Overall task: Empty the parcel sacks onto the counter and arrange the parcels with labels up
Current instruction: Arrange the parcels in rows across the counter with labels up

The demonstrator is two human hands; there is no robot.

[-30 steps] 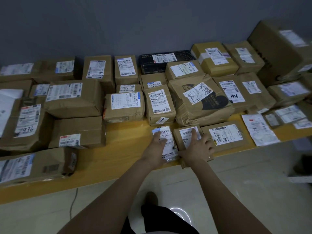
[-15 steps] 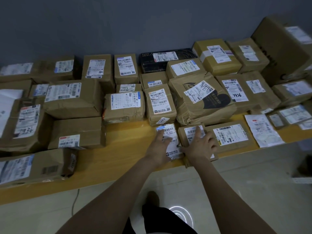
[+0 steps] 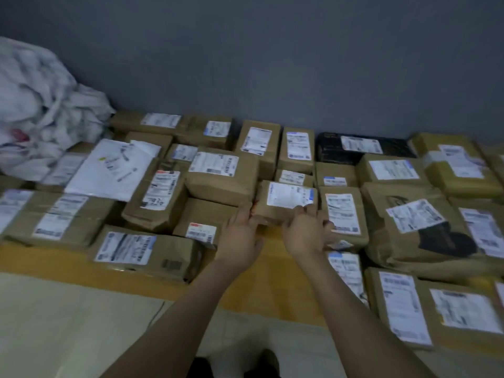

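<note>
We hold one brown parcel (image 3: pixel 283 207), label up, between both hands over the counter (image 3: pixel 272 271). The left hand (image 3: pixel 240 236) grips its near-left corner. The right hand (image 3: pixel 305 231) pinches its near-right edge. Other parcels (image 3: pixel 218 175) crowd close on each side. A crumpled white sack (image 3: pixel 41 105) lies at far left.

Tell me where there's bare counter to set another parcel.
Two bare patches of counter. One lies below the left hand and right hand holding the brown parcel, between the long barcoded parcel and the small front parcel. The other is the front strip before that long parcel. Behind, up to the wall, and at the right, parcels sit packed.
</note>
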